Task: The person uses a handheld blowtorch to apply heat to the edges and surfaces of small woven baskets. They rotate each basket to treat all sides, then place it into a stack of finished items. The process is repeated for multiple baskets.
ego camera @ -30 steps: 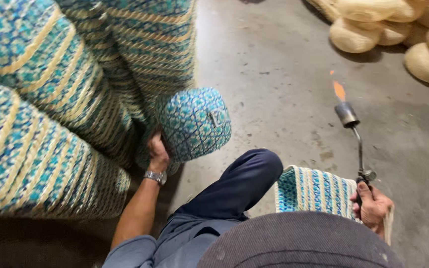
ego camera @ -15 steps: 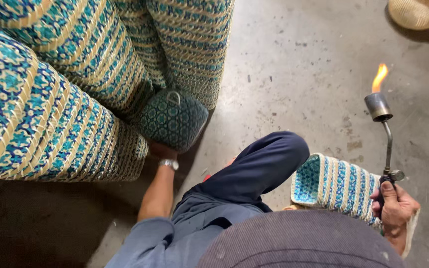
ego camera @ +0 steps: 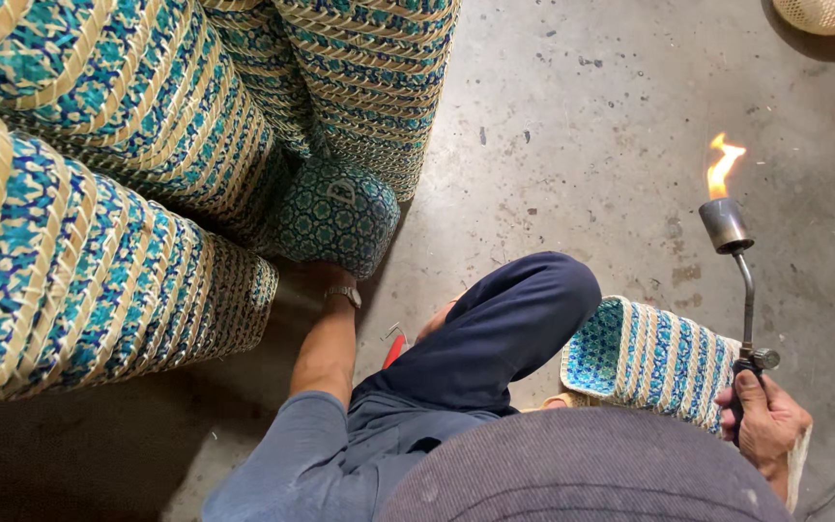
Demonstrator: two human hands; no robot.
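Woven basket (ego camera: 335, 215) — just above left hand (ego camera: 326, 275), touching.

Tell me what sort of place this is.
Probably a basket-weaving workshop. Stacks of blue-and-cream woven baskets stand on a bare concrete floor, the right hand holds a lit gas torch, and the left hand is at a small woven basket.
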